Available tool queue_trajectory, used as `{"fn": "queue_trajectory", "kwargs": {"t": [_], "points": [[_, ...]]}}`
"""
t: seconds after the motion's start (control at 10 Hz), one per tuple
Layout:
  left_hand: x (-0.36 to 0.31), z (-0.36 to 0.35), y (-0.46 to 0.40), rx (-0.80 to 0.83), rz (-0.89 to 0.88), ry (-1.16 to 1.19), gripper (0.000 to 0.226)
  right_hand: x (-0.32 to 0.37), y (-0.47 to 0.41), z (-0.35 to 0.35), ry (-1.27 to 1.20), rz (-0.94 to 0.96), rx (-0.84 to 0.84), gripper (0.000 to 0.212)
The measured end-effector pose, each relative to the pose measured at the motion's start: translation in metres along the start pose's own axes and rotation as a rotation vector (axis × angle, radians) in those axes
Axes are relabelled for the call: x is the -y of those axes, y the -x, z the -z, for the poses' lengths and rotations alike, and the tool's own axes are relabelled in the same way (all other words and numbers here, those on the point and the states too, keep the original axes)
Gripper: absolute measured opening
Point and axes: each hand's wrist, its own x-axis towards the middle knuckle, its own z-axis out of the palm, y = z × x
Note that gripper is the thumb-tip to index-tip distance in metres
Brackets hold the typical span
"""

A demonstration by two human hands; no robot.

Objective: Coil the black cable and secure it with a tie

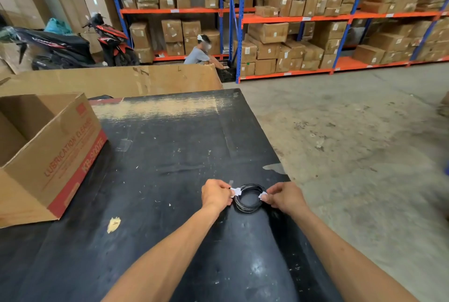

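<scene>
In a warehouse of stacked cartons, a black bench [170,155] carries the coiled black cable [249,197] near its right edge, the left hand [215,195] pinching a white tie [235,191] on its left side, the right hand [286,198] pinching another white tie [263,196] opposite.

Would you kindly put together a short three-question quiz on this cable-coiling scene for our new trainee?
1. True or false: the black cable is already wound into a coil.
2. What does each hand pinch? A) a white tie on its side of the coil B) a plug C) nothing
3. Fill in: the open cardboard box stands on the table to the person's ____.

Key: 1 true. 2 A: the left hand pinches one white tie, the right hand the other white tie. 3 left.
</scene>
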Motion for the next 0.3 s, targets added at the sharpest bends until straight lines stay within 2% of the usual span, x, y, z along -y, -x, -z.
{"fn": "queue_trajectory", "kwargs": {"t": [0.1,0.2,0.3], "points": [[0.003,0.0,-0.005,0.005,0.0,-0.067,0.007,-0.005,0.0,0.004,0.036,0.052,0.013,0.027],[0.005,0.004,-0.003,-0.01,0.018,0.002,0.009,-0.01,0.005,0.011,-0.081,0.08,0.029,0.024],[0.015,0.009,0.008,-0.049,0.028,0.17,0.012,-0.025,0.024,0.014,-0.205,0.107,-0.052,0.024]]}}
